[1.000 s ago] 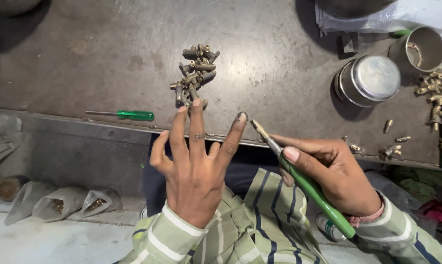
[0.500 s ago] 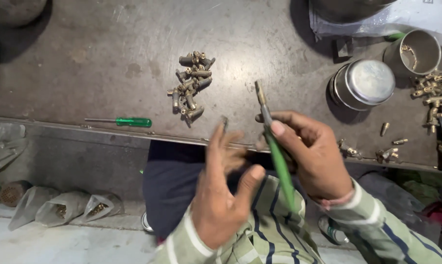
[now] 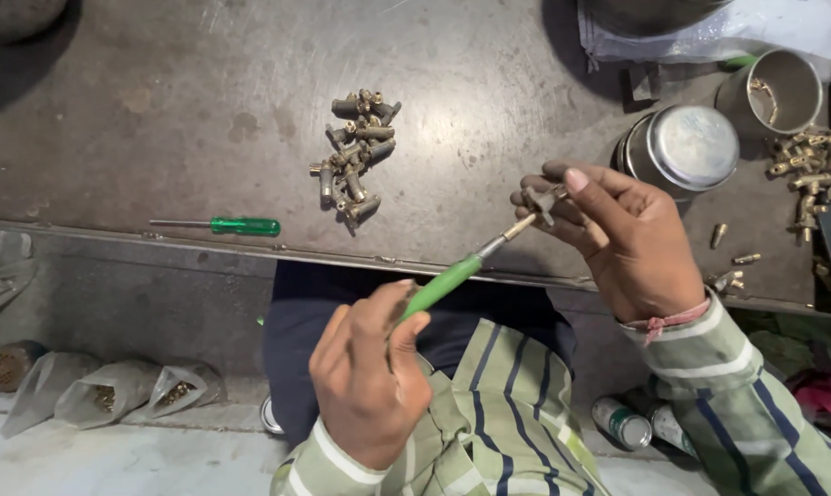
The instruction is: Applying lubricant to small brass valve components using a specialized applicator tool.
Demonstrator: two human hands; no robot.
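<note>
My left hand (image 3: 370,372) grips the green handle of a screwdriver (image 3: 452,278), low in the middle of the view. Its metal tip points up and right into a small metal fitting (image 3: 539,200), which my right hand (image 3: 622,239) pinches between thumb and fingers above the table's front edge. A pile of similar small brass and grey fittings (image 3: 354,152) lies on the dark metal table (image 3: 204,110), up and left of both hands.
A second green-handled screwdriver (image 3: 221,225) lies near the table's front edge at left. A round metal tin (image 3: 684,147), an open metal cup (image 3: 776,90) and more brass fittings (image 3: 815,161) sit at right. Plastic bags of parts (image 3: 112,395) rest on the floor.
The screwdriver has passed from my right hand to my left. My right hand now holds a small fitting against its tip. My left hand was open and spread a second ago.
</note>
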